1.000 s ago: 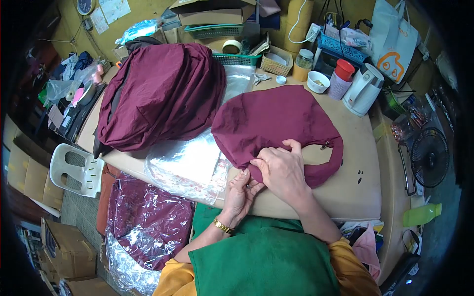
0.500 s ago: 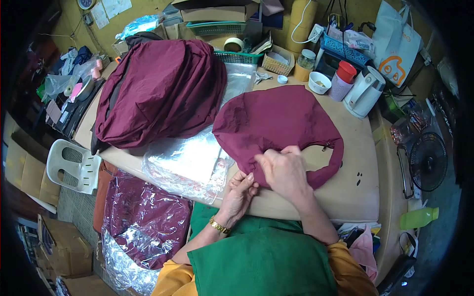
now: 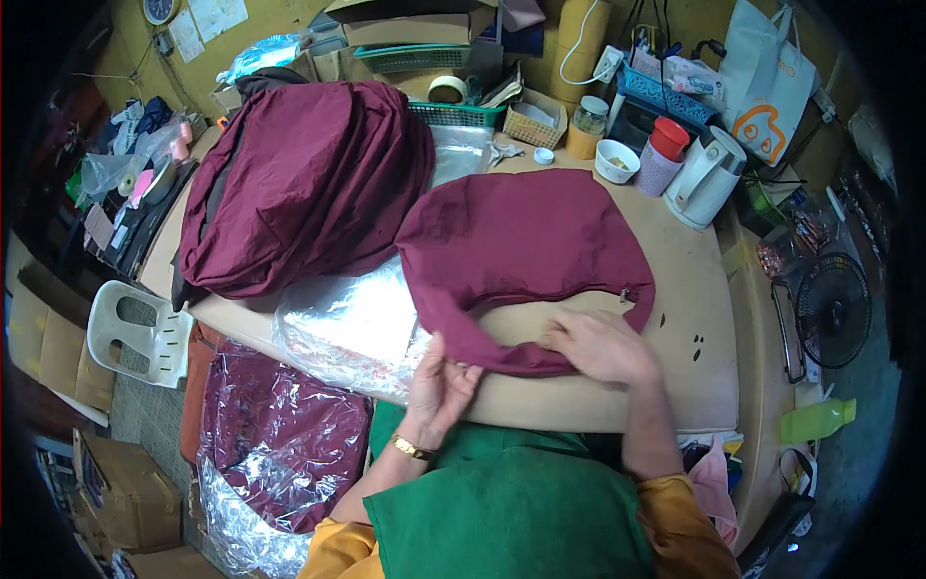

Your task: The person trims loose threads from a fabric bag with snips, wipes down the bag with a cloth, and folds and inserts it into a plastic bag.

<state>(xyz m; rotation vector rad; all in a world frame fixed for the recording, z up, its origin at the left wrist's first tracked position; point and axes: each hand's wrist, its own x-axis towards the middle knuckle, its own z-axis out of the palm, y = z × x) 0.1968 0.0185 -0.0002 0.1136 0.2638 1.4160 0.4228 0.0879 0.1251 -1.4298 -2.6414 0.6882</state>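
A maroon fabric shoulder bag (image 3: 531,232) lies flat on the padded table, its strap curving along the near side. A zipper pull (image 3: 627,295) shows at the right end of the bag's opening. At the strap's near-left edge, my left hand (image 3: 442,386) pinches the cloth between thumb and fingers. My right hand (image 3: 606,347) is on the near part of the strap, with curled fingers gripping its upper edge; the fingertips are partly hidden.
A heap of maroon bags (image 3: 299,183) sits at the left on clear plastic sleeves (image 3: 357,318). A plastic-wrapped maroon stack (image 3: 280,434) is lower left. Along the back right stand a white bowl (image 3: 616,161), a cup (image 3: 661,159) and an electric kettle (image 3: 707,179).
My right hand has moved right and slightly down, away from my left hand, along the strap. The strap now lies spread out in a wider curve, and the opening inside it is larger.
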